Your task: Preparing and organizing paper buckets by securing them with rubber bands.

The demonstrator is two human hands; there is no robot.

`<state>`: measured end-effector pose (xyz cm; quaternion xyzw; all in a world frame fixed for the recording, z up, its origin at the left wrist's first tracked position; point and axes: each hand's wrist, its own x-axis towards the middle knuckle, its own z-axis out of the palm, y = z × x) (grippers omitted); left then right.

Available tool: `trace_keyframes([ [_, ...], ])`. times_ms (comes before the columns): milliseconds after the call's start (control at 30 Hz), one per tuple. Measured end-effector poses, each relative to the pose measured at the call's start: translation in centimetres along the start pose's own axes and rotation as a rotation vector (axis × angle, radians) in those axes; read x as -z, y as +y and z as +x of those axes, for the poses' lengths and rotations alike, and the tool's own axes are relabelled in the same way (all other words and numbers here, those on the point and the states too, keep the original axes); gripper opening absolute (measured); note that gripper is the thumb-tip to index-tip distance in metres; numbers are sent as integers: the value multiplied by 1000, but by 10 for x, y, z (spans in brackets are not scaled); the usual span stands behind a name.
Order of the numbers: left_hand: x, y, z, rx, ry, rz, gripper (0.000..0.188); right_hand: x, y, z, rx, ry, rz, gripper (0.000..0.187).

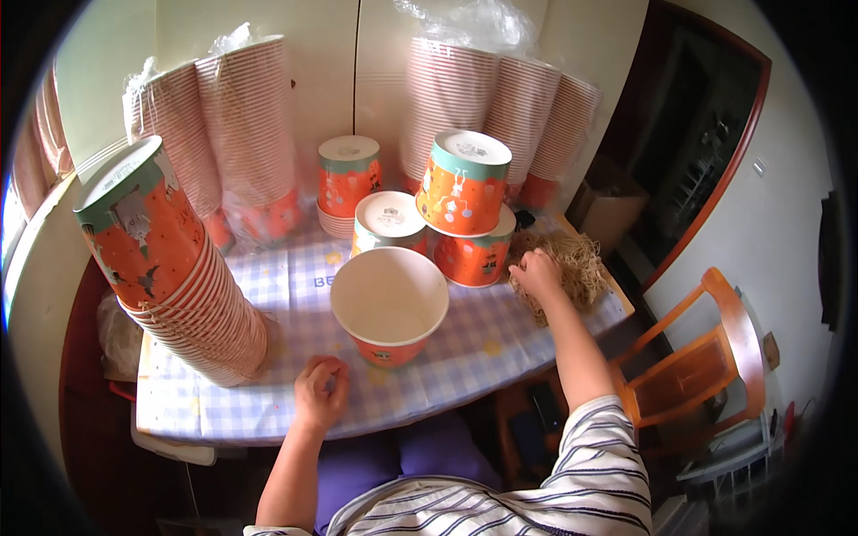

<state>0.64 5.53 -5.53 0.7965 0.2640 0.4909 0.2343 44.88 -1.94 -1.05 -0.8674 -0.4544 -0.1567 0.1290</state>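
A wide paper bucket (390,295), orange with a white inside, stands mouth up and hollow before me on the table. Left of its base, my left hand (322,391) rests near the table's front edge, fingers curled in, with nothing visible in them. Over to the right, my right hand (539,272) reaches into a loose heap of tan shredded filler (576,263), fingers closed on some strands; their tips are partly hidden. Behind the bucket, upside-down buckets stand: one low bucket (391,217), and another bucket (465,183) set on top of a lower one (475,257).
A tall leaning stack of nested buckets (192,286) stands at the left. Plastic-wrapped bucket stacks (246,134) line the wall, with more wrapped stacks (451,107) at the back right. A checked tablecloth (286,348) covers the table. A wooden chair (697,362) stands right.
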Motion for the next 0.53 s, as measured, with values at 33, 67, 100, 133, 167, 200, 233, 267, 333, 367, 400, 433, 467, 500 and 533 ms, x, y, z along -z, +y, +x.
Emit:
trace_keyframes([
  [33, -1, 1, 2, -4, 1, -4, 8, -6, 2, 10, -47, 34, 81, 28],
  [67, -1, 2, 3, -2, 8, -1, 8, -10, 6, 11, -118, -7, 178, 28],
  [100, -1, 3, 2, 1, 15, 3, 8, -15, 11, 9, -189, -47, 277, 28],
  [133, -2, 1, 3, -9, 18, 4, 8, -22, 13, 7, -223, -20, 307, 27],
  [167, -3, -1, 1, -2, 1, -13, 8, -25, 18, 13, -224, -10, 310, 27],
  [200, -5, -2, 3, 7, -17, -30, 8, -28, 23, 18, -267, -23, 331, 26],
  [233, -3, -1, 0, 18, -17, -33, 8, -28, 20, 13, -309, -55, 349, 25],
  [267, -1, 0, 0, 27, -22, -32, 8, -26, 18, 14, -305, -33, 420, 21],
  [333, 0, 3, 9, -10, 4, -4, 8, -13, 17, 23, -329, 22, 673, 19],
  [367, -1, 2, 6, -9, 2, -10, 8, -18, 28, 28, -340, 39, 828, 16],
  [400, -2, 0, 2, 7, -23, -5, 8, -15, 36, 26, -357, 44, 931, 13],
  [433, -4, -3, 3, 17, -43, 9, 8, -9, 37, 30, -366, 53, 1044, 10],
  [467, -3, -5, 3, 12, -39, 12, 8, 8, 31, 33, -358, 42, 1081, 10],
  [500, -1, -6, 3, 19, -53, 15, 9, 19, 28, 42, -322, 51, 1122, 11],
  [533, -2, -5, 0, 27, -77, 6, 9, 28, 34, 46, -298, 62, 1154, 11],
])
